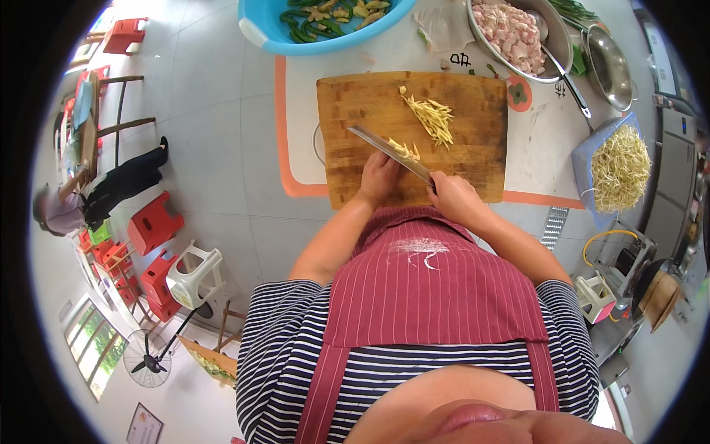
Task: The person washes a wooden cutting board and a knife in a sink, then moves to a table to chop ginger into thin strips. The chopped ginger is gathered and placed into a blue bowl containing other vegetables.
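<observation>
My right hand [456, 195] grips the dark handle of a kitchen knife [388, 152], a broad cleaver by its look, whose blade slants across a wooden cutting board [360, 105]. Against the near side of the blade, my left hand [380, 178] rests with its fingers bent. Whether something lies under those fingers is hidden. On the blade's far side are a few cut pale-yellow strips [404, 149], which look like ginger. Farther up the board lies a larger pile of thin yellow shreds [431, 119], with a small chunk [402, 90] at its far end.
A blue basin [327, 45] of green peppers and ginger-like pieces stands at the far left. Beyond the board's right corner, a metal bowl [564, 55] holds raw chopped meat and a ladle. An empty steel bowl [610, 66] and a blue bag of bean sprouts [621, 169] are rightward. Another person [83, 205] stands left.
</observation>
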`<state>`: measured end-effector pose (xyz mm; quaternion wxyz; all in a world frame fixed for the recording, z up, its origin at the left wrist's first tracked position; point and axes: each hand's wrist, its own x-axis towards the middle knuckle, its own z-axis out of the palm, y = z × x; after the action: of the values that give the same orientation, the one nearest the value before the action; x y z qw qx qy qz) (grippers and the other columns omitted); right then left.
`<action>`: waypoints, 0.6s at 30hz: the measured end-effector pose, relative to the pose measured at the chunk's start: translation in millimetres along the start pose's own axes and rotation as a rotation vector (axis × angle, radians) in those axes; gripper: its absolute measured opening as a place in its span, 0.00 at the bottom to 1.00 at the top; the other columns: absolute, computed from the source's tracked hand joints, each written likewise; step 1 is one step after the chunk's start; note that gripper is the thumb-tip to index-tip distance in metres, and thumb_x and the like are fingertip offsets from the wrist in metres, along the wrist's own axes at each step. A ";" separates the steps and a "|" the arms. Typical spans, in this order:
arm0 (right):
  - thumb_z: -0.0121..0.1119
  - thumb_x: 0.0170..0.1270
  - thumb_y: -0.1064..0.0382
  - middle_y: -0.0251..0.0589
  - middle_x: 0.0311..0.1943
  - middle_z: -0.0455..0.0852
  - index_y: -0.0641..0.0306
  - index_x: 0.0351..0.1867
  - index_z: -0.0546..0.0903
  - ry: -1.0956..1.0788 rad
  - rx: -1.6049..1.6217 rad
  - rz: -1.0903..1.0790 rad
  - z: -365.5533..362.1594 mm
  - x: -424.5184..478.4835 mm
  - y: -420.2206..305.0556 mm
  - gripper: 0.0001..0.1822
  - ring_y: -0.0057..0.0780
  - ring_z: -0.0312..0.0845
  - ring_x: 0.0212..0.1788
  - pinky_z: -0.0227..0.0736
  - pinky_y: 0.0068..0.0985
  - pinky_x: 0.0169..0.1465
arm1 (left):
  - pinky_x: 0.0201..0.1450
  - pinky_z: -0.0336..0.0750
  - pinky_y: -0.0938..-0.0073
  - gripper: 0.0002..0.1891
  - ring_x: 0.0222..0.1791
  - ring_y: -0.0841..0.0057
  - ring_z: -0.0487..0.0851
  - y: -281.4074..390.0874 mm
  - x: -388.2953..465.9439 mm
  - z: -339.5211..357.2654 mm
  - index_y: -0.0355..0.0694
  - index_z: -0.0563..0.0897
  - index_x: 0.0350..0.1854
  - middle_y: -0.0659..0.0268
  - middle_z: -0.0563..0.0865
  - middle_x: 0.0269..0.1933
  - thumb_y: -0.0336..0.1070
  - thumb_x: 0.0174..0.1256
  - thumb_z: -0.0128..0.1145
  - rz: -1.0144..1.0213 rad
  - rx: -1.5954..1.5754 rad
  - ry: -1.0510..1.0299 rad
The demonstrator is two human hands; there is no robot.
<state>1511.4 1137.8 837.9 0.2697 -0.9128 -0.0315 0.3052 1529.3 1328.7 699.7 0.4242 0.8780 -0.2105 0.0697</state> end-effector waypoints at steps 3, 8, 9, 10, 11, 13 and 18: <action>0.54 0.67 0.58 0.62 0.29 0.85 0.70 0.36 0.78 -0.027 -0.026 0.038 1.8 -14.0 8.7 0.14 0.62 0.82 0.35 0.76 0.52 0.42 | 0.46 0.80 0.64 0.13 0.44 0.60 0.84 0.6 0.5 1.4 0.43 0.85 0.46 0.60 0.85 0.44 0.26 0.57 0.63 0.013 0.005 0.027; 0.54 0.66 0.59 0.63 0.29 0.84 0.70 0.36 0.78 -0.048 -0.005 0.034 5.6 -2.5 8.8 0.13 0.62 0.82 0.35 0.76 0.52 0.43 | 0.46 0.80 0.64 0.12 0.44 0.59 0.84 -1.6 -2.3 2.6 0.42 0.85 0.46 0.59 0.85 0.44 0.28 0.60 0.61 0.006 0.018 0.045; 0.54 0.66 0.59 0.63 0.29 0.84 0.70 0.36 0.78 -0.032 0.001 0.009 13.4 8.0 12.2 0.13 0.62 0.82 0.35 0.76 0.52 0.43 | 0.46 0.79 0.64 0.11 0.45 0.59 0.84 -6.9 -5.4 4.9 0.42 0.85 0.46 0.59 0.85 0.45 0.28 0.61 0.60 -0.002 0.012 0.026; 0.54 0.66 0.59 0.64 0.29 0.84 0.70 0.36 0.78 -0.011 0.005 -0.015 20.5 18.0 14.2 0.13 0.62 0.82 0.34 0.76 0.52 0.43 | 0.46 0.79 0.64 0.11 0.45 0.59 0.84 -9.1 -6.7 6.2 0.42 0.84 0.47 0.59 0.85 0.45 0.29 0.62 0.59 -0.006 0.005 0.009; 0.54 0.66 0.60 0.64 0.29 0.84 0.70 0.35 0.79 0.011 -0.004 -0.006 29.8 28.9 14.0 0.12 0.62 0.82 0.35 0.76 0.52 0.43 | 0.47 0.79 0.64 0.11 0.46 0.59 0.84 -9.3 -9.5 8.0 0.42 0.84 0.47 0.59 0.85 0.46 0.30 0.63 0.59 -0.025 -0.010 -0.009; 0.55 0.65 0.60 0.64 0.29 0.84 0.70 0.35 0.79 0.068 -0.022 -0.006 36.6 51.0 5.1 0.12 0.62 0.82 0.35 0.76 0.52 0.43 | 0.48 0.79 0.64 0.11 0.47 0.59 0.84 -10.8 -6.1 5.8 0.42 0.84 0.48 0.58 0.85 0.47 0.31 0.65 0.57 -0.052 -0.024 -0.033; 0.56 0.64 0.59 0.63 0.29 0.85 0.70 0.35 0.79 0.047 0.046 -0.057 32.9 51.3 8.6 0.13 0.61 0.82 0.35 0.76 0.51 0.43 | 0.48 0.79 0.63 0.11 0.48 0.57 0.83 -6.5 -5.4 2.8 0.40 0.84 0.46 0.57 0.84 0.48 0.30 0.61 0.59 -0.038 -0.010 -0.008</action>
<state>1533.3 1157.5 783.8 0.2999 -0.9120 -0.0441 0.2764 1527.1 1331.8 691.7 0.4292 0.8799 -0.1956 0.0568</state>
